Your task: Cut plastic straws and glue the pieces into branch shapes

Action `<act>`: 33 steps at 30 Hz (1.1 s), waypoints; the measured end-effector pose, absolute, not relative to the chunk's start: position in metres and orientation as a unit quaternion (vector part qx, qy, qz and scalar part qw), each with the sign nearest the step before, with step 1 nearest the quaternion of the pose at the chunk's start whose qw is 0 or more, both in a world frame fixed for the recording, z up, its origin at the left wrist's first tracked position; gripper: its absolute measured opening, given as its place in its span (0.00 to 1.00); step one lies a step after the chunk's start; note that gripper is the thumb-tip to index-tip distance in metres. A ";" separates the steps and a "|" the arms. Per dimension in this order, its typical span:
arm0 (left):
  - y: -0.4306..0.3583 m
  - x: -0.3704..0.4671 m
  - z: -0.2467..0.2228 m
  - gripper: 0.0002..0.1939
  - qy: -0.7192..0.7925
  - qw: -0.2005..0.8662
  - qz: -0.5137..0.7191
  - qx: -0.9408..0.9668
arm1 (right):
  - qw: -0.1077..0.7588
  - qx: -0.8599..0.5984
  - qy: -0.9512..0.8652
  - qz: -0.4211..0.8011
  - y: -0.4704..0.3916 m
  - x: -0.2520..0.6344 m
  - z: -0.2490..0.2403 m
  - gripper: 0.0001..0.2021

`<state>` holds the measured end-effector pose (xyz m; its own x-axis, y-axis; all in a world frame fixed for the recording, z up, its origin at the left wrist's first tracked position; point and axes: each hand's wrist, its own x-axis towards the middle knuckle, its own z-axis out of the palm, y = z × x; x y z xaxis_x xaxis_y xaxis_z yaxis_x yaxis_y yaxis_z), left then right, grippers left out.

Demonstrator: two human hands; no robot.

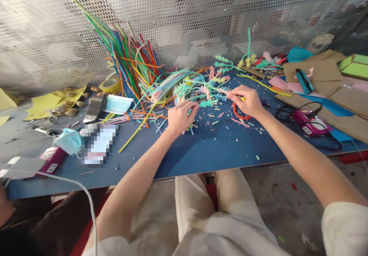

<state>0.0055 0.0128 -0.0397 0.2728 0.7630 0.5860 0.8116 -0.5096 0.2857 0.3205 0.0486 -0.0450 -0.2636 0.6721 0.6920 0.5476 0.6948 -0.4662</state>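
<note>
My left hand (182,117) is closed over a bunch of pipe-cleaner sprigs; pale green tufts (181,89) rise behind its knuckles, and stem ends poke out below the palm. To its right, my right hand (246,100) pinches the tip of a pale pink pipe-cleaner sprig (222,91). A red loop (240,113) with a bit of yellow shows under the right hand, partly hidden; its kind is unclear. Between the hands lie more fringed sprigs in mint, yellow, pink and blue, including a mint one (208,103).
Long loose pipe cleaners (123,64) lean on the perforated metal panel (189,26). At left lie face masks (117,104), a blurred-out phone-shaped item (99,145) and a purple power bank (53,160). Another purple device (312,122) with a cable and cardboard (313,74) lie right. Trimmings litter the blue table (212,148).
</note>
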 end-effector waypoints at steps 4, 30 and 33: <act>0.013 0.005 -0.038 0.18 -0.509 0.033 -0.339 -0.790 | 0.414 -0.332 -0.838 0.128 0.043 0.317 -0.043 0.09; 0.019 -0.002 -0.037 0.15 -0.509 0.017 -0.351 -0.786 | 0.317 -0.640 -0.700 0.017 0.093 0.450 -0.042 0.16; 0.020 -0.002 -0.039 0.15 -0.513 0.016 -0.345 -0.786 | 0.329 -0.647 -0.687 0.028 0.094 0.448 -0.044 0.18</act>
<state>-0.0021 0.0202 -0.0388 0.2357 0.7948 0.5592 0.8167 -0.4739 0.3293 0.4485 0.0938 -0.0444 0.0553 0.9076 0.4161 0.8708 0.1600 -0.4648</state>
